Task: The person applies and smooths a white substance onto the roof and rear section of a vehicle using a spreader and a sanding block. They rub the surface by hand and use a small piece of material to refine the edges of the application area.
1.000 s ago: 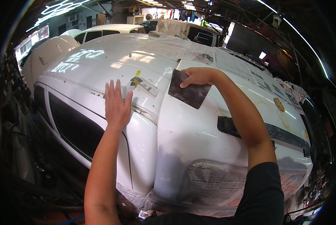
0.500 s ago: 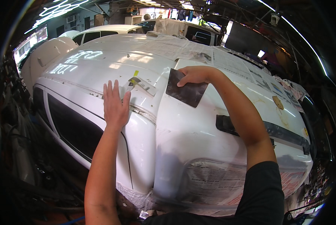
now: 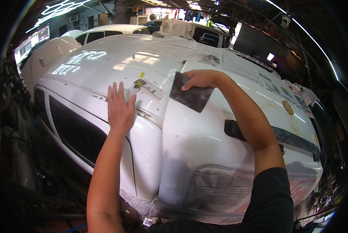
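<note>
My left hand (image 3: pixel 120 108) rests palm down on the white roof edge (image 3: pixel 86 83) above the dark side windows, its fingers stretched out and holding nothing. Just beyond it lies a white and grey packet (image 3: pixel 152 87) with a small yellow strip (image 3: pixel 142 75). My right hand (image 3: pixel 201 79) grips a dark rectangular sheet (image 3: pixel 187 100), probably abrasive paper, thumb on top, and presses it on the raised white body panel (image 3: pixel 189 128) right of the roof seam. The sheet's underside is hidden.
Newspaper masking (image 3: pixel 240 62) covers the far roof and lower rear window. A black strip (image 3: pixel 294 139) and small tan pad (image 3: pixel 287 107) are at right. A raised white panel (image 3: pixel 45 56) stands left; another white car (image 3: pixel 111 30) is behind. Dark clutter lines the left side.
My right hand and the dark sheet have shifted a little to the left, toward the seam. My left hand stays nearly still.
</note>
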Available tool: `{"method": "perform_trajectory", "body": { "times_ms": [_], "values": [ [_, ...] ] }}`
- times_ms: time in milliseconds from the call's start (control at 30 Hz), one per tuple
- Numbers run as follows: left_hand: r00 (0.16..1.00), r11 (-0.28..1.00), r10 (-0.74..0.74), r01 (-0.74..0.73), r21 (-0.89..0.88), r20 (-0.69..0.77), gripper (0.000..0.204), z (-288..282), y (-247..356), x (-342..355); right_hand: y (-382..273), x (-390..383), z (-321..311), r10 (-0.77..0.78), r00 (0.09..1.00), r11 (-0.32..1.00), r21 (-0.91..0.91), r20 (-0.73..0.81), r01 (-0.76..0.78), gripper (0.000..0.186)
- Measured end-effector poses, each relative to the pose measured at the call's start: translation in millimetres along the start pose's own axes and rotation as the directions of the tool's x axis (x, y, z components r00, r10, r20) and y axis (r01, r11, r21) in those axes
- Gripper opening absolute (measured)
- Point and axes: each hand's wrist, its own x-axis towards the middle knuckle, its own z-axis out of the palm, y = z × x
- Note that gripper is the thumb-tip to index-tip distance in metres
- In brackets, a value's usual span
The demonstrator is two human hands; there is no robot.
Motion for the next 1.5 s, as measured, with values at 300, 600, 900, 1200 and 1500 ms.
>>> {"method": "perform_trajectory", "body": {
  "times_ms": [300,600,900,1200,1500],
  "values": [
    [1.000,1.000,-0.019,0.019,0.011,0.016,0.065,-4.5,-0.5,-0.5,-9.4,-97.4,-31.7,-0.096,0.948,0.978,-0.206,-0.303,0.033,0.048],
    [0.998,0.999,-0.047,0.047,0.007,0.033,0.064,-3.4,4.4,-0.4,26.4,-155.9,-31.0,0.173,0.958,0.861,-0.437,-0.228,-0.259,0.052],
    [0.999,0.998,-0.037,0.035,0.046,0.031,0.063,0.1,-0.3,0.1,50.0,-156.5,-26.9,0.137,0.965,0.864,-0.449,-0.223,-0.226,0.046],
    [1.000,1.000,-0.020,0.019,0.023,0.024,0.065,0.9,-1.6,0.2,52.2,-149.4,-30.6,0.150,0.970,0.888,-0.405,-0.193,-0.218,0.045],
    [0.999,0.999,-0.020,0.019,0.027,0.030,0.065,2.0,-2.0,0.3,58.9,-142.1,-36.9,0.129,0.975,0.880,-0.432,-0.181,-0.197,0.048]
  ]
}}
